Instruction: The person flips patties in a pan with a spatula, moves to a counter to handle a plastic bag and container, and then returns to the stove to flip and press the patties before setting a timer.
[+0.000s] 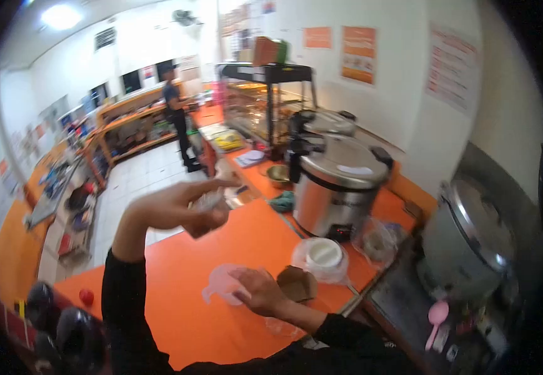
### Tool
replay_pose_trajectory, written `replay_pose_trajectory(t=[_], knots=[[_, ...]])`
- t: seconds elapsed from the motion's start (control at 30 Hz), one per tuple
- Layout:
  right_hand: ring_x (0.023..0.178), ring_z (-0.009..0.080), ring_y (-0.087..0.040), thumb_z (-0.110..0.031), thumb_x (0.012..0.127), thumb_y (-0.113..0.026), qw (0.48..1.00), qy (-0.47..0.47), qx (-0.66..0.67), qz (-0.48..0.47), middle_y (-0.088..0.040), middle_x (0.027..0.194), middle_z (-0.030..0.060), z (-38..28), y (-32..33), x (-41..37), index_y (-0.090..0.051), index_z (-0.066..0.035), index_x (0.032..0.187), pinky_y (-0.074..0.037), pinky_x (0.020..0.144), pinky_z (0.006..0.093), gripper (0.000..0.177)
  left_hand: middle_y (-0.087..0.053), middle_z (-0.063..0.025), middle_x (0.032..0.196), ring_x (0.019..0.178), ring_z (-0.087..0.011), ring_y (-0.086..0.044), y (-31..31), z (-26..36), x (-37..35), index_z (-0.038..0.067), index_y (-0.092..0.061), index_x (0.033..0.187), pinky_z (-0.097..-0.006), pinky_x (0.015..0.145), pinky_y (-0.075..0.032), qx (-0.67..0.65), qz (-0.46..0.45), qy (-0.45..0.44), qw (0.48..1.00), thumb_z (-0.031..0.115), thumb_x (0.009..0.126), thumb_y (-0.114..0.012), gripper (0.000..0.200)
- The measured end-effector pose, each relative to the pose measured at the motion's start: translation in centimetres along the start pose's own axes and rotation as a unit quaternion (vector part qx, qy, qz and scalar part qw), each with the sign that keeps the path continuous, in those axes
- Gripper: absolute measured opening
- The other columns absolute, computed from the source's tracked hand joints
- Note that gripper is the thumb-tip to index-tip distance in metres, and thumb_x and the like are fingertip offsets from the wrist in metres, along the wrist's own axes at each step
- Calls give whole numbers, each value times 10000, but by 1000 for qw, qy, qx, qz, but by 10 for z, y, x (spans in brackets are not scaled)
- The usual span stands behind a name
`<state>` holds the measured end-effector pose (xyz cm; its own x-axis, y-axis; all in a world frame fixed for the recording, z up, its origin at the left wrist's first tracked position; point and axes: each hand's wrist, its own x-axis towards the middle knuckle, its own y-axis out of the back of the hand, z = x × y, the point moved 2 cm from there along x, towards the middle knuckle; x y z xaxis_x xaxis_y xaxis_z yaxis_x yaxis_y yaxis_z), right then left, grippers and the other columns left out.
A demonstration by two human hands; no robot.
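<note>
My left hand (181,205) is raised above the orange table (177,269), slightly blurred. Its fingers are bent round a small whitish, see-through thing (209,201) whose kind I cannot make out. Lower down, my right hand (261,292) reaches over the tabletop with its fingers stretched out. They touch or overlap the edge of a thin, pale translucent sheet (222,282), perhaps plastic, lying on the orange surface. Just right of that hand is an open brown cardboard box (297,284). Clear plastic (282,326) shows below the right wrist.
A large steel rice cooker (340,181) stands behind a white lidded tub (324,254) in plastic. At right are a bigger grey pot (468,244) and a pink spoon (436,322). A glass food display (259,106) stands farther back. Another person (177,112) stands across the room.
</note>
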<state>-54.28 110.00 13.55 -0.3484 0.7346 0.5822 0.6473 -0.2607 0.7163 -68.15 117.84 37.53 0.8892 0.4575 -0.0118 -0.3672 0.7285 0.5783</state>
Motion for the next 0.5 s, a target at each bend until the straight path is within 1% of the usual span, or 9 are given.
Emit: replay_pose_trajectory(t=[0.03, 0.1, 0.13, 0.2, 0.3, 0.33, 0.43, 0.47, 0.5], knots=[[931, 226, -468, -398, 815, -412, 984, -54, 169, -13, -480, 1022, 91, -8, 33, 0, -375, -89, 1172, -333, 833, 438, 473, -511, -81, 814, 704, -164, -549, -20, 10, 11, 140, -334, 1238, -279, 573, -437, 71, 8, 40, 997, 297, 730, -590, 591], [902, 197, -487, -403, 813, -424, 858, -136, 495, -16, -484, 1015, 101, -39, 118, -2, -371, -63, 1173, -370, 812, 354, 498, -522, -145, 851, 774, -285, -551, -56, 1, 42, 129, -351, 1217, -350, 663, -434, 343, 64, -15, 937, 373, 658, -629, 671], [885, 177, -490, -395, 825, -408, 854, -73, 514, 30, -490, 992, 104, -58, 157, -8, -377, -42, 1162, -379, 791, 320, 490, -516, -162, 881, 803, -311, -536, -75, -3, 61, 125, -353, 1213, -362, 692, -424, 345, 39, -32, 937, 394, 642, -633, 690], [840, 164, -500, -390, 840, -378, 859, 22, 489, 153, -494, 950, 114, -100, 212, -30, -379, -10, 1149, -388, 763, 278, 490, -505, -197, 939, 860, -364, -506, -120, -9, 101, 118, -356, 1204, -387, 750, -405, 346, -13, -68, 936, 437, 611, -640, 731], [734, 187, -508, -402, 839, -351, 742, 137, 534, 381, -500, 857, 128, -160, 254, -61, -443, -7, 1049, -397, 678, 286, 457, -474, -211, 1021, 891, -368, -497, -202, -11, 154, 107, -346, 1207, -389, 768, -399, 288, -111, -259, 915, 431, 609, -641, 741], [692, 204, -500, -419, 841, -332, 706, 180, 528, 436, -498, 824, 131, -173, 263, -70, -453, -27, 1019, -404, 625, 303, 447, -437, -233, 1081, 930, -379, -477, -231, 0, 164, 99, -335, 1212, -394, 790, -389, 279, -150, -268, 910, 437, 603, -642, 762], [527, 156, -390, -551, 800, -263, 776, 272, 319, 472, -419, 703, 91, -170, 297, -94, -152, -43, 1181, -384, 469, 261, 645, -433, -242, 1082, 953, -377, -466, -315, 26, 200, 94, -335, 1213, -404, 799, -381, 265, -248, -287, 887, 443, 602, -641, 768], [508, 140, -377, -563, 791, -266, 787, 263, 269, 488, -411, 682, 81, -169, 302, -108, -130, -30, 1178, -375, 466, 245, 673, -437, -247, 1070, 977, -375, -454, -349, 22, 216, 94, -332, 1215, -404, 801, -383, 217, -225, -371, 874, 455, 600, -640, 777], [488, 124, -364, -575, 781, -270, 795, 254, 218, 506, -402, 661, 71, -168, 306, -122, -108, -18, 1175, -367, 463, 228, 702, -435, -247, 1073, 985, -375, -451, -381, 15, 234, 98, -323, 1222, -402, 803, -384, 208, -227, -360, 881, 462, 596, -641, 791]])
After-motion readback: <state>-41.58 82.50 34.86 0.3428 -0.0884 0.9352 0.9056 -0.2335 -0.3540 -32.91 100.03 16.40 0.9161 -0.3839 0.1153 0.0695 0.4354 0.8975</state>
